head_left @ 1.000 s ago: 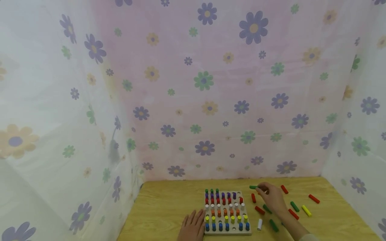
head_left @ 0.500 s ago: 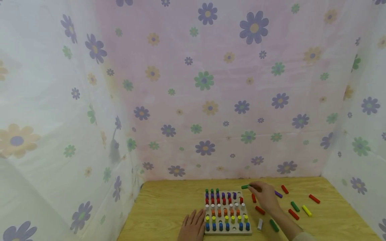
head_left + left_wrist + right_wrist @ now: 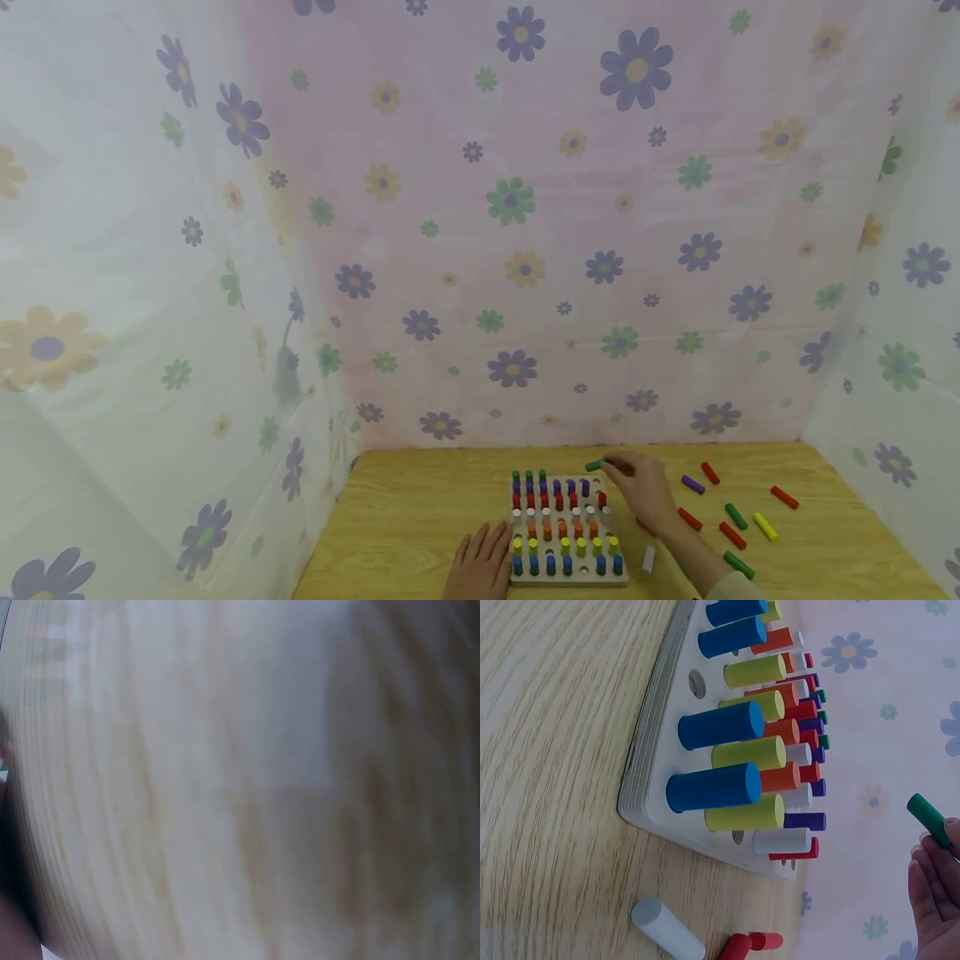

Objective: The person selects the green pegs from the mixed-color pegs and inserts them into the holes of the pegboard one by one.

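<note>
My right hand (image 3: 637,487) pinches a green peg (image 3: 595,465) between thumb and fingertips, close over the far right corner of the pegboard (image 3: 568,581). In the right wrist view the hand (image 3: 936,900) holds the green peg (image 3: 928,817) tilted, one end free. Rows of upright pegs fill much of the board: blue (image 3: 551,565), yellow (image 3: 581,547), orange (image 3: 562,531), white, red, purple, and three green ones (image 3: 528,476) at the far left. Several holes show bare. My left hand (image 3: 478,565) lies on the table with straight fingers, fingertips at the board's left edge.
Loose pegs lie on the wooden table (image 3: 405,508) right of the board: several red (image 3: 784,497), a purple (image 3: 692,484), a yellow (image 3: 766,527), a white (image 3: 648,559) and green ones (image 3: 738,565). Flowered sheets (image 3: 517,250) enclose the table. The left wrist view is mostly blurred wood grain.
My right hand has moved left with the green peg, from over the loose pegs to the board's far right corner. A purple peg and other loose pegs came into view behind it. My left hand stayed put.
</note>
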The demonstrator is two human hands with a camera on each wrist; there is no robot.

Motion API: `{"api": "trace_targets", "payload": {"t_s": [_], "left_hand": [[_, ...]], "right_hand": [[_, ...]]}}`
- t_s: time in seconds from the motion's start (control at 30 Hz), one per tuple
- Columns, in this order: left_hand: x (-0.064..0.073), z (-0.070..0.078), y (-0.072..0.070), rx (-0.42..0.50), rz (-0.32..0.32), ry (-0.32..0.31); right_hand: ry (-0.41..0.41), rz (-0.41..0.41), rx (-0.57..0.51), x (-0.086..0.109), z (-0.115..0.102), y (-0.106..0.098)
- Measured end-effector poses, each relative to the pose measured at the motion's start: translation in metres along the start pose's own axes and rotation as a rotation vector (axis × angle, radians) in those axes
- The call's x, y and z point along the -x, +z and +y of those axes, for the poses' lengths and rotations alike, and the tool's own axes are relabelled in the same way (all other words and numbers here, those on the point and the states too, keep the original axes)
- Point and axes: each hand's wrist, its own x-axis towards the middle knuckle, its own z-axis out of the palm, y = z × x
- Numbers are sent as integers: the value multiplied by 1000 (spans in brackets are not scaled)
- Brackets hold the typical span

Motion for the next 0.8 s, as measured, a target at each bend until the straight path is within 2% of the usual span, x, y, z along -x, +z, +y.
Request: {"api": "trace_targets", "payload": {"t_s": [0.17, 0.43, 0.63, 0.8], "left_hand": [[1, 0, -2, 1, 8, 6], [-1, 1, -1, 17, 8, -11], [-2, 1, 1, 21, 11, -24], [-1, 1, 1, 40, 8, -9]], "right_hand": [[1, -19, -45, 1, -3, 7], [-29, 17, -12, -4, -7, 23], [-35, 3, -7, -7, -10, 35], [-26, -7, 24, -11, -9, 47]]}}
